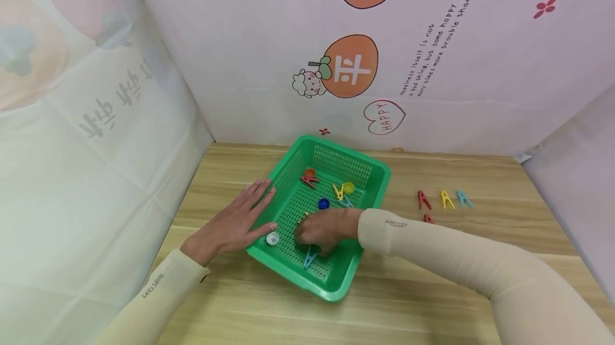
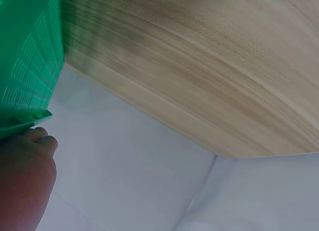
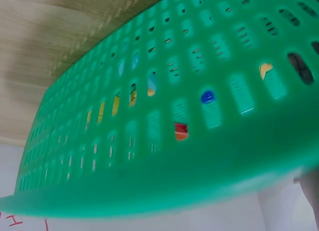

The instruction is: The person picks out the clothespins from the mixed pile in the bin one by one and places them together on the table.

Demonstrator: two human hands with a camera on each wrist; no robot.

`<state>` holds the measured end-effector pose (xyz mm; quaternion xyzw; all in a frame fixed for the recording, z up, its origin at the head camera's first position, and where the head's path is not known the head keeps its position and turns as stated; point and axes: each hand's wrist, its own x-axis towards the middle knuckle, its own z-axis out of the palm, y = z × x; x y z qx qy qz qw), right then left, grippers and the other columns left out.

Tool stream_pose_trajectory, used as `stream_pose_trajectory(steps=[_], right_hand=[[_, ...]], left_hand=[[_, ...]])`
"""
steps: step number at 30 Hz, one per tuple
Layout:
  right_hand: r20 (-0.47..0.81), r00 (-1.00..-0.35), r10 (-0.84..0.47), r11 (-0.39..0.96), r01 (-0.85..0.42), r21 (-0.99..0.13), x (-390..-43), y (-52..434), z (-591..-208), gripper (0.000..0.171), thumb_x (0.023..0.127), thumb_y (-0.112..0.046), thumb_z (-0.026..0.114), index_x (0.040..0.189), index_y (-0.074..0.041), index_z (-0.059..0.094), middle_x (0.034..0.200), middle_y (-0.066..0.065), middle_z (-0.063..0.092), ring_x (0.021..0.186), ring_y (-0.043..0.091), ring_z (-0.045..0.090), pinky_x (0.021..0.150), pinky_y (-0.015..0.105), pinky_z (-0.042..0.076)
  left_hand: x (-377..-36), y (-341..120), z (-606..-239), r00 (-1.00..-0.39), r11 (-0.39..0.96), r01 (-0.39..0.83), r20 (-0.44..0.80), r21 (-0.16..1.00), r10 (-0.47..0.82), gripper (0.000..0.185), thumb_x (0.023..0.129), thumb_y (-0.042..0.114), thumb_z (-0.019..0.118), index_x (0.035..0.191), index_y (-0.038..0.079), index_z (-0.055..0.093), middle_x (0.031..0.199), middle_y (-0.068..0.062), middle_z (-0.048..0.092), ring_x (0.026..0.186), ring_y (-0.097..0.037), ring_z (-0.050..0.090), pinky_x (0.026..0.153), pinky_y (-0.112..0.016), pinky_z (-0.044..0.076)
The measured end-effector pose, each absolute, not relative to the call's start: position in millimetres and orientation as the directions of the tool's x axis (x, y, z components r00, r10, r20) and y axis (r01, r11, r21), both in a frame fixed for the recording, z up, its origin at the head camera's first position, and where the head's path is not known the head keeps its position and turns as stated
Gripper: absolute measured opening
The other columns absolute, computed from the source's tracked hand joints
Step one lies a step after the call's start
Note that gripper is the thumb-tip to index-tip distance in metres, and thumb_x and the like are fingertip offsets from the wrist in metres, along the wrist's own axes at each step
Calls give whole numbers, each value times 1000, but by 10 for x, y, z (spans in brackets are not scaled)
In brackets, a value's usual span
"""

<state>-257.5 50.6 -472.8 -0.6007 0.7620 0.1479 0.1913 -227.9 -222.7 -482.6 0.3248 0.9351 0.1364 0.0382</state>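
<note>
A green slotted basket (image 1: pixel 370 166) stands on the wooden table. My left hand (image 1: pixel 254 210) lies flat against its left rim with the fingers straight; the left wrist view shows that hand (image 2: pixel 22 181) under the basket's wall (image 2: pixel 30 56). My right hand (image 1: pixel 314 235) reaches into the basket, fingers curled down on the floor near a blue peg (image 1: pixel 309 257). A small yellow bit shows at the fingertips; whether they pinch it is hidden. Inside also lie a red peg (image 1: pixel 309 180), a yellow peg (image 1: pixel 338 192), and blue (image 1: pixel 324 204), yellow (image 1: pixel 348 188), orange (image 1: pixel 310 172) and white (image 1: pixel 272 238) caps.
To the right of the basket, a red peg (image 1: pixel 423 200), a yellow peg (image 1: pixel 446 199) and a blue peg (image 1: pixel 463 198) stand in a row on the table (image 1: pixel 240 302). Another red peg (image 1: pixel 427 219) peeks out behind my right sleeve. Printed cloth walls close in the left, back and right.
</note>
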Motion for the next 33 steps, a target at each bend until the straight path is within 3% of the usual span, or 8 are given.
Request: stream_pose_trajectory(steps=[8,18,25,33], right_hand=[[-426,-249,-870,281,-960,-12,-2658,589,-4616,38,95,-32,84,129,-18,73,127,-6,73,116,9,69,105,26,59],[-375,-349,-859,384,-923,-19,-2812,835,-4365,30,96,-29,82,119,-13,74,120,-1,72,104,11,69,92,28,62],[-343,-412,-844,465,-881,-87,-2886,1014,-4228,23,97,-29,81,112,-12,75,119,0,73,103,12,66,91,29,62],[-259,-495,-830,535,-837,-114,-2963,1294,-4096,22,97,-26,80,108,-8,74,111,5,73,91,13,62,83,32,61]], left_hand=[[-2283,-2221,-4835,-788,755,597,18,271,616,87,112,57,50,175,10,15,186,-8,3,172,-35,4,139,-55,14],[-2269,-2218,-4830,-792,761,591,13,268,610,86,112,57,49,176,10,14,186,-8,1,172,-36,4,139,-55,14],[-2267,-2216,-4823,-793,763,593,22,259,609,86,112,57,49,175,9,16,186,-8,2,172,-36,4,139,-54,14],[-2259,-2199,-4825,-795,766,590,16,255,607,87,111,57,49,175,10,16,186,-8,3,172,-36,4,139,-54,15]])
